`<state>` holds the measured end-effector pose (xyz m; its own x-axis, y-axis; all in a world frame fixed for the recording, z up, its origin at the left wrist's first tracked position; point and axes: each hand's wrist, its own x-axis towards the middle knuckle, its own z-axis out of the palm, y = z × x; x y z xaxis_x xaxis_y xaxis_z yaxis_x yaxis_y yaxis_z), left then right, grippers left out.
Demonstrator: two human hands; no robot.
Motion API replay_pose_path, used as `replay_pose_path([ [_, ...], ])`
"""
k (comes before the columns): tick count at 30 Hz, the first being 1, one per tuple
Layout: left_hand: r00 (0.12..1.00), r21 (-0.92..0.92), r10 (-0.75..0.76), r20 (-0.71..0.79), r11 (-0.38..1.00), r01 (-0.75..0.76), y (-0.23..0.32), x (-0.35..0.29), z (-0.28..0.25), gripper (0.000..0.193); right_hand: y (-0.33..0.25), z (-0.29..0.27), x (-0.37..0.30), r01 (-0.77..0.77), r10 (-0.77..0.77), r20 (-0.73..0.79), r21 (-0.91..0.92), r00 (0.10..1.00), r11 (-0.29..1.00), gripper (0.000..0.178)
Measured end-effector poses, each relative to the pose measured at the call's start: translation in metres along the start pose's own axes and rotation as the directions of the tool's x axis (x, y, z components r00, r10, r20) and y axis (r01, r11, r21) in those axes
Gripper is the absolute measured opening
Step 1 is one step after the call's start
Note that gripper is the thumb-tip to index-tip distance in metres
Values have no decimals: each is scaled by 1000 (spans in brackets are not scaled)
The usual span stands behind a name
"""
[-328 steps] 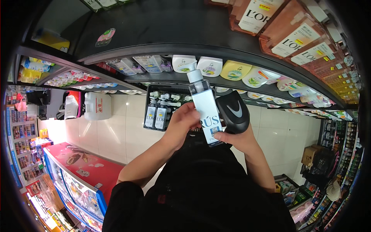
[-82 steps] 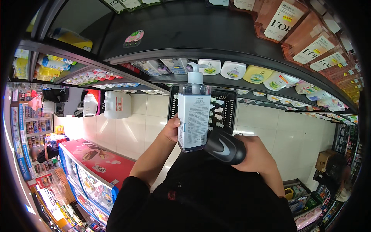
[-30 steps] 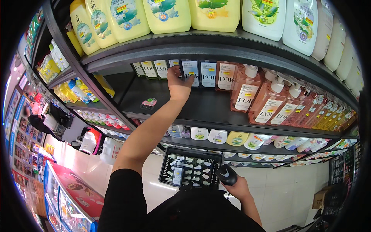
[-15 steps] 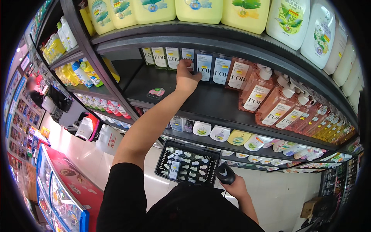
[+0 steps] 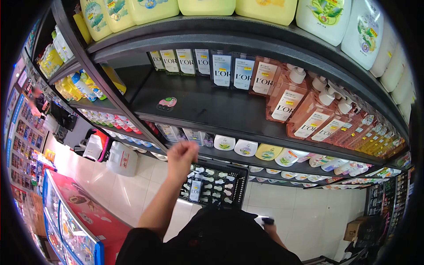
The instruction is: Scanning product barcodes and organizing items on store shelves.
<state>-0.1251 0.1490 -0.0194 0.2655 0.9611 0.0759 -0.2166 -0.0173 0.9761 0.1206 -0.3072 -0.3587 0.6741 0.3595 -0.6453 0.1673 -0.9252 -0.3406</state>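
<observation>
Just left of centre, I'm hovering the left hand (image 5: 182, 158) by the black plastic basket (image 5: 240, 191), grip too blurred to tell; lower centre, the right hand (image 5: 270, 230) is clutching a black scanner (image 5: 267, 220).

The person has on a plain black shirt (image 5: 221, 236), and it fills the bottom middle of the frame. The black left sleeve (image 5: 138, 246) is short, so the left arm (image 5: 157, 207) and left hand (image 5: 182, 158) are bare. A faint reddish mark (image 5: 193, 242) sits on the front.

Left hand (image 5: 182, 155) now away from blue-labelled bottles (image 5: 221, 73)
</observation>
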Motion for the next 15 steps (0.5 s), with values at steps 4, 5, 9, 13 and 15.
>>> replay_pose_path([
  [4,955,112,-297,7,949,294,-113,-68,-33,21,138,17,-16,-170,244,307,-251,920,953,37],
  [5,919,149,-394,-3,909,390,-143,-79,-48,25,160,20,-19,-186,275,336,-275,901,943,36],
  [9,742,552,-554,-377,508,661,-235,-125,-121,40,210,27,-17,-180,266,391,-244,881,953,36],
  [13,607,597,-619,-499,263,758,-258,-166,-185,40,153,17,17,-308,289,278,27,916,951,34],
  [15,579,594,-637,-508,227,772,-263,-173,-196,39,72,3,43,-430,399,168,251,901,867,33],
])
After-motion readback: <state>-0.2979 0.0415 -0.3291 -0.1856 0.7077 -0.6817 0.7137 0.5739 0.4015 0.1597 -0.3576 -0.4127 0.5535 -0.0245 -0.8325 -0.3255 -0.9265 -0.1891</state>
